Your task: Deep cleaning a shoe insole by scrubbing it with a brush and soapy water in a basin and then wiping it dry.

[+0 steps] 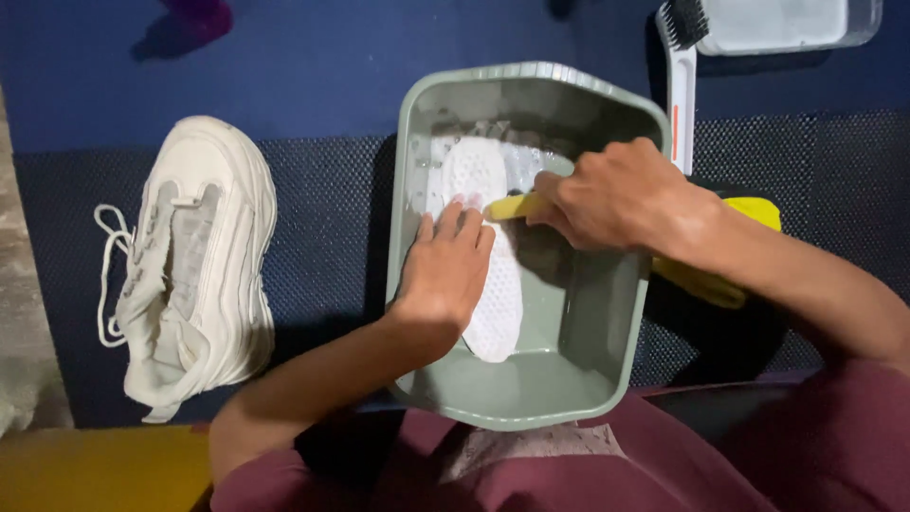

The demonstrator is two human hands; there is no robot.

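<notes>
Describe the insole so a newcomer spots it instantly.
Find the grey-green basin at the centre of the blue mat. Inside it, under the left hand, lies the insole: a flat white foot-shaped pad with a dotted mesh texture, unlike the bulky white sneaker outside.

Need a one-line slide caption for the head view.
Left hand pins a white insole in a grey-green basin; right hand grips a yellow-handled tool.
</notes>
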